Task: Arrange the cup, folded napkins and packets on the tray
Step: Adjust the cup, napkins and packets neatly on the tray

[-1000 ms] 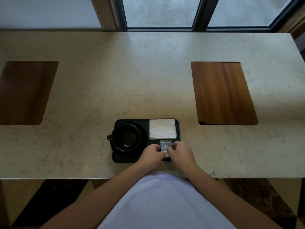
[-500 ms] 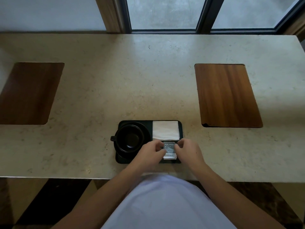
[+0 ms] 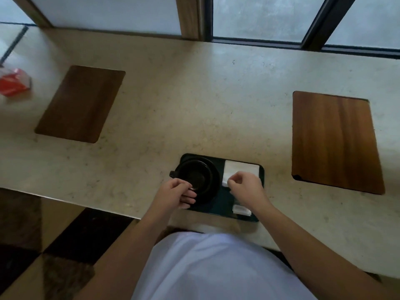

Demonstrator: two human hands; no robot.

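Left hand (image 3: 176,192) fingers loosely curled, gripping nothing, touching near rim of black cup (image 3: 195,177). Right hand (image 3: 245,187) loosely curled, hovering, grip unclear. Folded napkins (image 3: 240,168) just beyond right hand, packets (image 3: 241,209) just behind it, all on tray (image 3: 218,207) on worktop (image 3: 194,105).

On the tray (image 3: 219,210) before me, the cup (image 3: 195,177) sits left, the folded napkins (image 3: 238,171) behind right, the packets (image 3: 241,209) in front of them near my edge.
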